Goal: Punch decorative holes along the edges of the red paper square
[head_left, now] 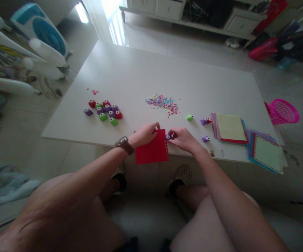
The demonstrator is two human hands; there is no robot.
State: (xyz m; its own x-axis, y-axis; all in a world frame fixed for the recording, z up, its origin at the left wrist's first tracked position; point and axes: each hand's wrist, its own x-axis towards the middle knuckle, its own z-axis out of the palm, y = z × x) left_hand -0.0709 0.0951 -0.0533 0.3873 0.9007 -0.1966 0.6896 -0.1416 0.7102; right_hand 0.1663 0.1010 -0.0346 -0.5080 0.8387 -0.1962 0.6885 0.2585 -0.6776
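Our left hand (148,133) pinches red paper (151,153); our right hand (181,138) pinches a purple punch (168,137) at the paper's holed edge. Confetti (164,102) lies beyond on the surface (193,80).

This is a home — one sees a long white cabinet (168,9), a tiled floor (198,45), a pink basket (284,111) and, dimly, what seems a sofa (146,213).
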